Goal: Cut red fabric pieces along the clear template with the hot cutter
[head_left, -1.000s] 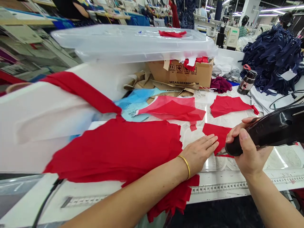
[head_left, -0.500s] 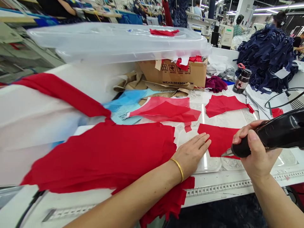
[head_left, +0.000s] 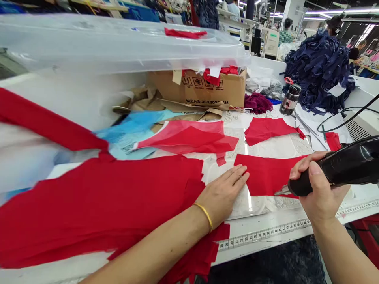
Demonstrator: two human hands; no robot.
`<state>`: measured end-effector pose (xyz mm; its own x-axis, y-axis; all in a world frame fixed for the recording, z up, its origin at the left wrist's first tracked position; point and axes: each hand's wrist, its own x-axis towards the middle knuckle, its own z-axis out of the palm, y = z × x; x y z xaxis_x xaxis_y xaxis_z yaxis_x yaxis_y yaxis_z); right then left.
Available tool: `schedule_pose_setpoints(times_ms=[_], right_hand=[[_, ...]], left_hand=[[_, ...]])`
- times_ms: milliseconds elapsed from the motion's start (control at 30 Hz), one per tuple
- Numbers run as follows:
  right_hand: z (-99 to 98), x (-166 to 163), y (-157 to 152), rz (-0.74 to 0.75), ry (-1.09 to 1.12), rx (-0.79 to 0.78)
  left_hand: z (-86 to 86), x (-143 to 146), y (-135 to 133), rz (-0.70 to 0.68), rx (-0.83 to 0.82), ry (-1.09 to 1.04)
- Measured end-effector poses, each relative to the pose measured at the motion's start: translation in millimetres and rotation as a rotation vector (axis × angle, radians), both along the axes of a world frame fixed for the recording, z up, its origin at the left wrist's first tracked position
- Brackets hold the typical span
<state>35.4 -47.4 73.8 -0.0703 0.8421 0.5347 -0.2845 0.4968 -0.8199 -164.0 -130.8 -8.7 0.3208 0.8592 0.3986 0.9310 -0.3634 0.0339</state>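
A flat red fabric piece [head_left: 263, 173] lies on a clear plate [head_left: 263, 205]. My left hand [head_left: 223, 189], wearing a gold bangle, rests with fingers stretched out, fingertips on the left end of that piece. My right hand [head_left: 321, 193] is wrapped round a black handheld power tool [head_left: 352, 163] with a pointed metal tip. The tip meets the near edge of the piece. Beneath and left of my left forearm spreads a stack of red fabric pieces [head_left: 118, 197]. More red pieces lie behind, one bigger with a pink sheer layer [head_left: 189, 138], another smaller [head_left: 269, 130].
A measuring tape [head_left: 266, 232] runs along the table's front edge. Behind stand a cardboard box [head_left: 207, 90] under a translucent plastic lid [head_left: 118, 43], a dark bottle [head_left: 290, 99], and a heap of navy strips [head_left: 316, 71]. A black cable [head_left: 334, 116] curves at the right.
The view has swung right, so the table's things sit further left. Along the near edge of the red piece, the tool tip has moved a little right. My left hand stays on its left end.
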Motion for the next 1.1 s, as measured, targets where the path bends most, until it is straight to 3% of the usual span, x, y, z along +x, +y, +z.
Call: schedule_pose_setpoints(times_ms=[167, 500, 833, 1100], right_hand=[[2.8, 7.7, -0.3, 0.026, 0.000, 0.007], [2.4, 23.9, 4.8, -0.075, 0.006, -0.015], [9.1, 46.0, 10.1, -0.121, 0.027, -0.025], [7.1, 52.3, 10.3, -0.156, 0.003, -0.026]], left_hand=[[0.3, -0.8, 0.9, 0.005, 0.042, 0.021], [-5.2, -6.8, -1.1, 0.031, -0.003, -0.028], [1.6, -5.4, 0.5, 0.022, 0.109, 0.044], [0.4, -7.3, -0.5, 0.042, 0.078, 0.004]])
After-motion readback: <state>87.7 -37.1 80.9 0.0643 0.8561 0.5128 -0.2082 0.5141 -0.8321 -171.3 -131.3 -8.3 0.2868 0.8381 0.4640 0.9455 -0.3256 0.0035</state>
